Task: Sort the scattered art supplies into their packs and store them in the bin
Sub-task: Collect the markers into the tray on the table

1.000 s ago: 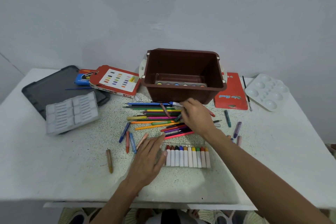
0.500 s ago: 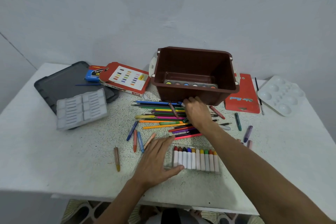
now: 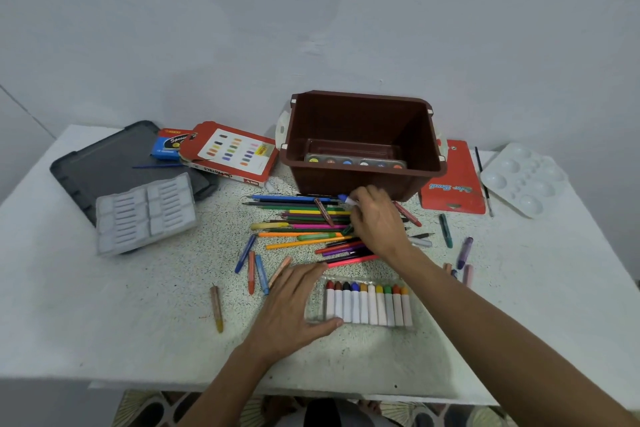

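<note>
Ten crayons stand in a row in the one clear pack (image 3: 317, 303) at lower centre. The left hand (image 3: 294, 305) lies at the pack's left edge, fingers straight, thumb touching its near corner. Above it, over the loose pencils (image 3: 298, 215), the right hand (image 3: 379, 222) pinches one blue-tipped crayon (image 3: 345, 198) just in front of the single brown bin (image 3: 346, 180). At upper left, a red box (image 3: 230, 152) reads "PASTELS" upside down.

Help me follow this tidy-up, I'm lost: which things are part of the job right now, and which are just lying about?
In use: blue-tipped crayon pinched by right hand; clear crayon pack touched by left hand; pencil heap; brown bin.
Lying about for now: grey lid; white palette; red pastel box; empty white tray.
</note>
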Tool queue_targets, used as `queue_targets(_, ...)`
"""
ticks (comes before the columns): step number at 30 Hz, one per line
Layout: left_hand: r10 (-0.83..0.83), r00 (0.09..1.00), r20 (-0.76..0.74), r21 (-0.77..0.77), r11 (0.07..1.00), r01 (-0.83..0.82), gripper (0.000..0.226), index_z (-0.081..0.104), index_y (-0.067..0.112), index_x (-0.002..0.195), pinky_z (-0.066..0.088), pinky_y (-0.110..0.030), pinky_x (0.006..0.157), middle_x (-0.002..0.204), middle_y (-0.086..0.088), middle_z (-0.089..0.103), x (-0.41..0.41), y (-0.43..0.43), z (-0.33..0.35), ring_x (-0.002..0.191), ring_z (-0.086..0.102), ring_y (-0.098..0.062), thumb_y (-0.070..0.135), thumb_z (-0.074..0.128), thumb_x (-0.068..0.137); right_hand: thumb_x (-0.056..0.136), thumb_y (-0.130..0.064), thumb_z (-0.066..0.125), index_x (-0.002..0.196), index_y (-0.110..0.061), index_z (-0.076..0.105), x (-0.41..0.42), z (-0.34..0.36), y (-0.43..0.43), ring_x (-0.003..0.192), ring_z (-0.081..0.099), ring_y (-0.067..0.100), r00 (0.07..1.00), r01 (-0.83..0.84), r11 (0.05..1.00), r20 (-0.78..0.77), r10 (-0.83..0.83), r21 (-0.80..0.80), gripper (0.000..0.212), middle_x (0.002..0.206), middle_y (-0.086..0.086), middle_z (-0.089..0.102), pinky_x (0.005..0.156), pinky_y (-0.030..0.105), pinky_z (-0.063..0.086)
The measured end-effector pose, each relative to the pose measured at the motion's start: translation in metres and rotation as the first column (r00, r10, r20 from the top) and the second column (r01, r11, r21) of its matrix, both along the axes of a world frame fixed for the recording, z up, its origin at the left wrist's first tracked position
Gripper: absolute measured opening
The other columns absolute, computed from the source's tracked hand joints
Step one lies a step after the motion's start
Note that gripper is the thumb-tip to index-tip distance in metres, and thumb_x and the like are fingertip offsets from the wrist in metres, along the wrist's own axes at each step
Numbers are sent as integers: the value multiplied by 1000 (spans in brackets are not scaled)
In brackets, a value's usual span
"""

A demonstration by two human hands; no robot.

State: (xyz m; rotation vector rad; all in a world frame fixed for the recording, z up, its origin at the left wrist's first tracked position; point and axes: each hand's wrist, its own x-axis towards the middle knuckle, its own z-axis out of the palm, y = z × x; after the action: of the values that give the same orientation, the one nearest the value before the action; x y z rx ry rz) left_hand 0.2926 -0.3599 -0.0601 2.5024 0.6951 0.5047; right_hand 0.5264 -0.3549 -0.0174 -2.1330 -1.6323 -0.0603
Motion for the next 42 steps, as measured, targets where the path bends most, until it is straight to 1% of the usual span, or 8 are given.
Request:
queue_targets(6,-9,998,-56,-75,997,5,98,30,26,151,-3,-22,115,149,16,29,-7,2,-5,141,-12,12,78,62,74,95,-5,53,143,-12,44,-19,4,-29,75,47,5,966,-94,995,-237,102,45,49,98,-2,52,64,19,37)
queue_targets(11,-1,996,-91,-118,993,-10,106,17,29,153,-6,-18,113,148,21,20,-6,1,-4,136,-21,17,76,65,71,95,-9,58,131,-14,56,-41,1,-46,72,58,11,905,-107,991,-405,130,79,37,87,-2,60,65,32,52)
queue_targets(15,32,988,-149,-171,984,-57,116,0,32,154,3,-24,114,155,15,21,-7,0,-6,142,-19,7,78,63,69,94,-14,64,125,-14,62,-59,-1,-60,70,65,4,847,-58,998,-529,58,18,31,81,-5,66,68,15,53)
queue_targets(19,43,986,-163,-227,971,-80,123,-13,33,153,7,-27,115,158,14,21,-6,0,-4,148,-11,-4,78,63,67,92,-19,67,121,-18,65,-71,-4,-69,74,66,5,818,-50,999,-575,30,-19,29,83,-4,70,74,22,56)
queue_targets(24,51,988,-149,-256,963,-88,126,-14,34,151,6,-25,115,157,12,23,-5,-1,-1,147,-9,-4,73,71,66,90,-20,69,112,-14,70,-84,-6,-78,70,60,4,851,-70,996,-525,34,-48,23,86,-3,69,68,6,46)
queue_targets(30,49,988,-146,-279,956,-89,126,-13,34,152,6,-29,117,156,13,25,-5,0,0,145,-8,-3,73,71,65,90,-20,68,115,-12,70,-89,-10,-80,81,58,11,904,-154,986,-410,118,-57,26,97,0,69,74,19,45)
queue_targets(35,35,990,-133,-272,960,-71,123,-13,36,149,4,-25,115,148,19,29,-5,-1,3,137,-11,11,73,69,65,91,-17,65,115,-9,69,-92,-13,-83,83,47,8,925,-166,983,-359,127,-81,26,98,3,62,72,13,32)
queue_targets(42,25,995,-101,-260,964,-51,123,-9,33,151,2,-25,117,148,16,33,-5,0,2,136,-15,18,82,60,62,92,-24,63,119,-12,66,-92,-17,-84,91,48,14,946,-164,979,-300,123,-117,29,100,2,60,83,23,36)
